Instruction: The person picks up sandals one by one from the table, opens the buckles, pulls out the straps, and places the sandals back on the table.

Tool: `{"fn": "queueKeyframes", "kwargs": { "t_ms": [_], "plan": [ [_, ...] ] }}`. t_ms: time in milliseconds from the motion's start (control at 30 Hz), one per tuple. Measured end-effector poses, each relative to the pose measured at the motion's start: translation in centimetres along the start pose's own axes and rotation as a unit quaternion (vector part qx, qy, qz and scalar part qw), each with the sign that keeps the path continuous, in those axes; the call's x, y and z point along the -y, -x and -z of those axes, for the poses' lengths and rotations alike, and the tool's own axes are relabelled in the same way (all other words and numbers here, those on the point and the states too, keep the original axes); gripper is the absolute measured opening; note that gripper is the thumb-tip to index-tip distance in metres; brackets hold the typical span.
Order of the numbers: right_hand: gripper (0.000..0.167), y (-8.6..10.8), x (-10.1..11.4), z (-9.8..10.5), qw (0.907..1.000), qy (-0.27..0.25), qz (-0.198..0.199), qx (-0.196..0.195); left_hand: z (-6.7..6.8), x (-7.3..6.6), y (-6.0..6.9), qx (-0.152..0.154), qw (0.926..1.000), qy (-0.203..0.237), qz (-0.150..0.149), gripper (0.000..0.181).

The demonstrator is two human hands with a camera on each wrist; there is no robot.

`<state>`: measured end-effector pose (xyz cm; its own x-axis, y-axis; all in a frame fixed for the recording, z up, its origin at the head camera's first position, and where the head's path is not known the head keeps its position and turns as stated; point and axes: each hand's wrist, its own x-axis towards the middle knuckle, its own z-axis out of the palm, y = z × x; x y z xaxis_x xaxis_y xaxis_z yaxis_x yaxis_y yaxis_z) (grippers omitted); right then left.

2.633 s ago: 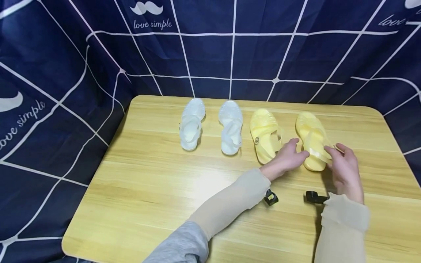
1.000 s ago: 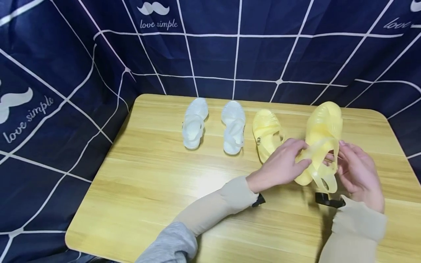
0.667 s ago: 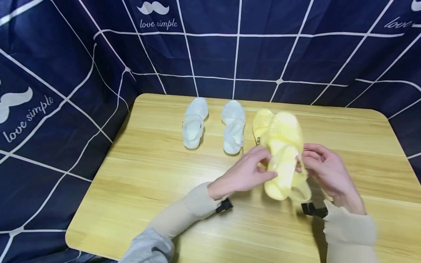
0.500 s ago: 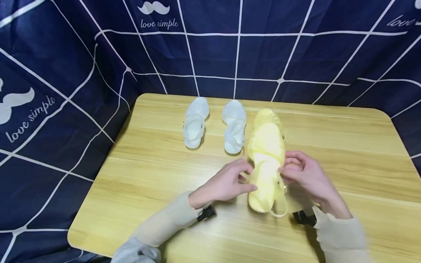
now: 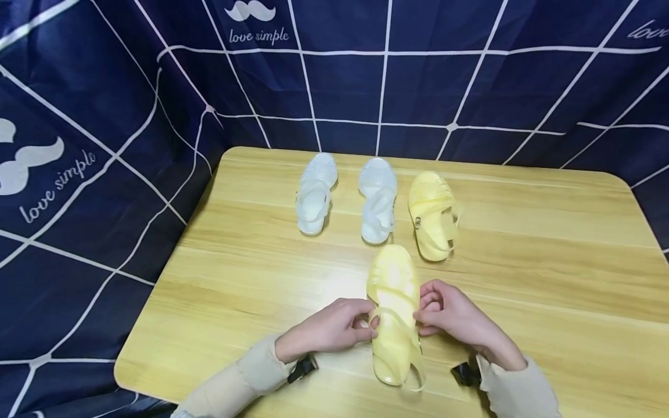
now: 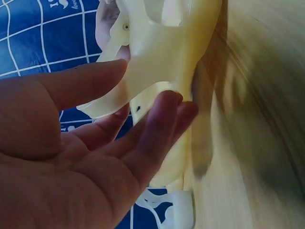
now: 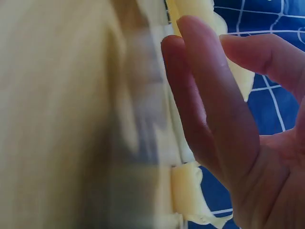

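Observation:
A yellow jelly sandal (image 5: 392, 354) is between my two hands near the front of the table, toe pointing to the back. My left hand (image 5: 337, 325) pinches its left side at the strap; in the left wrist view thumb and fingers (image 6: 164, 107) lie around the pale strap (image 6: 102, 102). On the opposite side my right hand (image 5: 455, 310) pinches the sandal's edge between thumb and fingers. Whether the sole touches the table cannot be made out. A second yellow sandal (image 5: 430, 188) lies behind it to the right, buckle on its left side.
Two whitish, translucent sandals (image 5: 320, 171) (image 5: 377, 174) lie side by side toward the back, toes away from me. The wooden table (image 5: 549, 244) has rounded corners. A dark blue cloth (image 5: 345, 87) with white lines hangs behind and at the left.
Both hands have picked the rightmost yellow sandal off its place, carried it left across the other yellow one, and brought it toward the front. The other three sandals stay put.

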<state>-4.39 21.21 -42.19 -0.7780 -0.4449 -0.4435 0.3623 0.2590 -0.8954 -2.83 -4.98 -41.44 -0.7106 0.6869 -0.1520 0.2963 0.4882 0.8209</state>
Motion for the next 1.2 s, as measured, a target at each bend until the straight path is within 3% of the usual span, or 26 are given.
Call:
{"fn": "queueKeyframes", "kwargs": {
  "t_ms": [267, 400, 500, 600, 700, 833, 900, 1100, 1200],
  "plan": [
    [0.055, -0.4, -0.9, 0.0, 0.9993, 0.03, -0.019, 0.015, 0.1, 0.1, -0.9, 0.021, 0.999, -0.025, 0.03, 0.011],
    [0.045, 0.3, -0.4, 0.4, 0.9958, 0.088, -0.012, 0.02, 0.3, 0.0, -1.0, 0.009, 0.9984, -0.036, 0.042, 0.013],
    [0.03, 1.1, 0.0, 1.0, 0.9873, 0.14, 0.028, 0.069, 0.5, -0.3, -0.9, -0.019, 0.9978, -0.047, 0.043, 0.015],
    [0.017, 1.5, 0.2, 1.3, 0.9706, 0.169, 0.093, 0.145, 0.6, -0.8, -0.8, -0.048, 0.9963, -0.062, 0.035, 0.017],
    [0.012, 1.5, 0.1, 1.0, 0.9566, 0.185, 0.14, 0.177, 0.3, -1.4, -0.8, -0.042, 0.9968, -0.069, 0.004, 0.019],
    [0.018, 1.1, 0.2, 0.5, 0.964, 0.162, 0.124, 0.171, -0.6, -1.9, -1.2, 0.01, 0.9961, -0.075, -0.044, 0.017],
    [0.021, 1.0, 0.3, 0.5, 0.9693, 0.139, 0.103, 0.175, -1.1, -2.0, -1.5, 0.022, 0.9943, -0.089, -0.055, 0.016],
    [0.019, 0.7, 0.0, 0.6, 0.9687, 0.104, 0.086, 0.209, -2.3, -2.1, -2.4, 0.023, 0.9906, -0.118, -0.065, 0.018],
    [0.019, 0.6, -0.2, 0.6, 0.9659, 0.094, 0.084, 0.226, -2.7, -2.1, -2.7, 0.017, 0.9902, -0.121, -0.068, 0.028]
  ]
}}
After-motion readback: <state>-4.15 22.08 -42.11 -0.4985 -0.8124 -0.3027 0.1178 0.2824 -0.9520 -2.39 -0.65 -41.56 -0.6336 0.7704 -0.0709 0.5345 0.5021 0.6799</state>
